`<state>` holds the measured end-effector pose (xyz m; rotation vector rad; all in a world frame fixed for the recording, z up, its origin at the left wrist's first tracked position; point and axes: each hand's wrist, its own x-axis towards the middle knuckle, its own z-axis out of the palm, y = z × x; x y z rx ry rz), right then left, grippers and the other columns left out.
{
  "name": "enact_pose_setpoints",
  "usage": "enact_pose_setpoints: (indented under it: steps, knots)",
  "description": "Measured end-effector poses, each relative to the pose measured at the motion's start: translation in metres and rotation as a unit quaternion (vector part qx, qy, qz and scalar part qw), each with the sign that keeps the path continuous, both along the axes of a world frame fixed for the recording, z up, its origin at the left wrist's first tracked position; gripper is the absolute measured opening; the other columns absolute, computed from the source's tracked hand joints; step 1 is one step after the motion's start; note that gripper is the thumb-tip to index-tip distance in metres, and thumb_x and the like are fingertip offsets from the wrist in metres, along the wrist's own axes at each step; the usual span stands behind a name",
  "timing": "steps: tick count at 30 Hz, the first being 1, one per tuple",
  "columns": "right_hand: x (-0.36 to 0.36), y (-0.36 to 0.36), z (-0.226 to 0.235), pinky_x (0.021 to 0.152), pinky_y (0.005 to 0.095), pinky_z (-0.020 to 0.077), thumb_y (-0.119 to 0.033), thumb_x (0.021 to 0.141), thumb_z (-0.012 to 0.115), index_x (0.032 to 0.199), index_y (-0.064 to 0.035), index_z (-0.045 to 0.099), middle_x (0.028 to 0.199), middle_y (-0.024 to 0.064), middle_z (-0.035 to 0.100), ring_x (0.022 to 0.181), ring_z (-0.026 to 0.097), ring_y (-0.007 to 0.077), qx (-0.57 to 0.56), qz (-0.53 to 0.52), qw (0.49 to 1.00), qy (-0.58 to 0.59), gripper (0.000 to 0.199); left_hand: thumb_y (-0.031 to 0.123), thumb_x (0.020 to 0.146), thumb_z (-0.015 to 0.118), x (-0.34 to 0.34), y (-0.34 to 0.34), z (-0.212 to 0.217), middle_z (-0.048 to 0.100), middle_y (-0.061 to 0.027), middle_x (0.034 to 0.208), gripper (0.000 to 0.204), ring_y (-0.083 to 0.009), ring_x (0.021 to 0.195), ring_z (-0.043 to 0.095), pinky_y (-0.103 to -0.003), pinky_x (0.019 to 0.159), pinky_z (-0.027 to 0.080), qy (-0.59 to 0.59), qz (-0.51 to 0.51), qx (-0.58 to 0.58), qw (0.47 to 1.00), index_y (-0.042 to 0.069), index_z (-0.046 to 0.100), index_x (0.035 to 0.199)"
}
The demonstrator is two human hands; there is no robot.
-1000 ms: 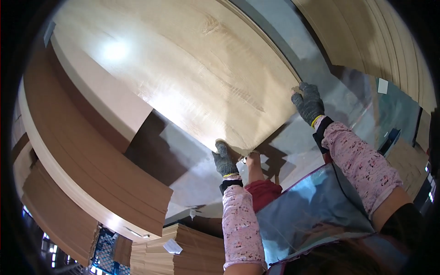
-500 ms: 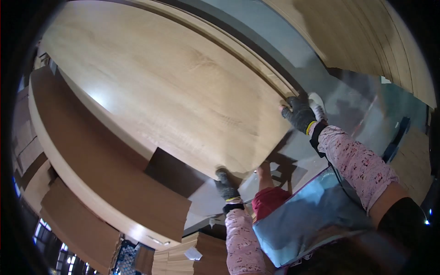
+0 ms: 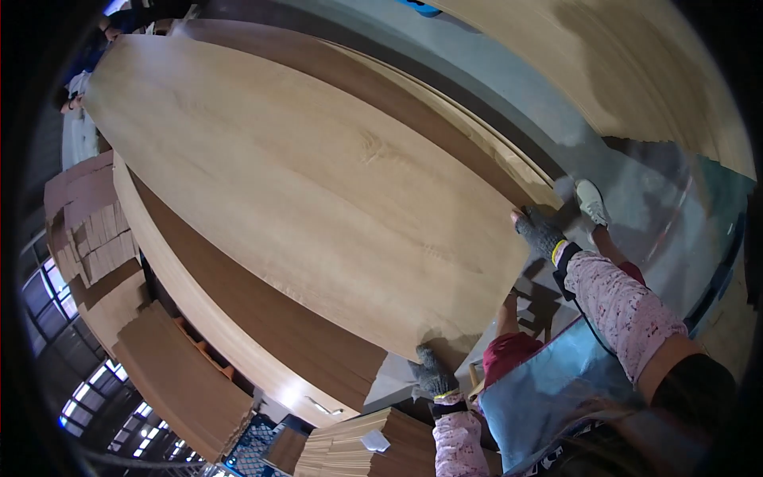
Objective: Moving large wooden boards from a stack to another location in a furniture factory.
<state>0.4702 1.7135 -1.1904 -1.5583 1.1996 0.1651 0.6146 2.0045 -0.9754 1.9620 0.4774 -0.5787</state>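
A large sheet of light wood veneer [image 3: 318,191] stretches from my hands toward the far left. My left hand [image 3: 434,372], in a grey fingerless glove, closes on its near left corner. At the near right corner my right hand [image 3: 542,234], gloved alike, grips the edge with the fingertips showing on top. Beyond the far end, a co-worker's hand [image 3: 73,103] is at the sheet's corner. Under and beside the sheet lies a brown board surface [image 3: 445,143], with pale wood strips [image 3: 477,131] along its right edge.
On the left runs a long brown panel with a pale rim [image 3: 238,318]. Stacked brown sheets [image 3: 342,445] stand at the lower middle, near a blue crate [image 3: 254,445]. More wood sheets [image 3: 636,63] lie at the upper right. My shoe [image 3: 592,203] is on the grey floor.
The veneer sheet has shifted left relative to the pale strips, uncovering brown surface on its right. Both hands still grip it. The view has turned, bringing the co-worker's hand into sight.
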Motion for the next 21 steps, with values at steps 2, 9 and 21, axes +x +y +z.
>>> enact_pose_setpoints:
  steps: [2,9,21]
  knots:
    - [0.063,0.010,0.071,0.085,0.0406,0.0427,-0.051,0.085,0.047,0.110,-0.0017,0.052,0.106,0.0217,0.057,0.102,0.054,0.0365,0.103,0.016,0.994,0.017,0.055,0.032,0.088,0.052,0.010,0.045,0.006,0.061,-0.0161,0.093,0.045,-0.0229,0.077,0.061,-0.031,0.066,0.051,-0.034,-0.031,0.086,0.995,-0.003,0.046,0.115]
    - [0.040,-0.009,0.247,0.076,0.0450,0.0454,-0.042,0.083,0.054,0.100,-0.0028,0.053,0.094,0.0233,0.060,0.090,0.057,0.0394,-0.061,0.082,0.995,-0.006,0.043,0.046,0.090,0.043,0.021,0.064,0.054,0.060,-0.0104,0.073,0.048,-0.0251,0.064,0.055,-0.038,0.058,0.044,-0.110,-0.135,0.173,0.969,0.001,0.059,0.083]
    - [0.037,-0.060,0.508,0.064,0.0427,0.0465,-0.034,0.074,0.064,0.106,-0.0004,0.054,0.076,0.0201,0.061,0.072,0.061,0.0349,-0.139,0.208,0.968,-0.029,0.048,0.040,0.096,0.034,0.029,0.072,0.187,0.059,-0.0108,0.097,0.047,-0.0195,0.089,0.053,-0.032,0.079,0.044,-0.072,-0.083,-0.019,0.994,0.000,0.055,0.112]
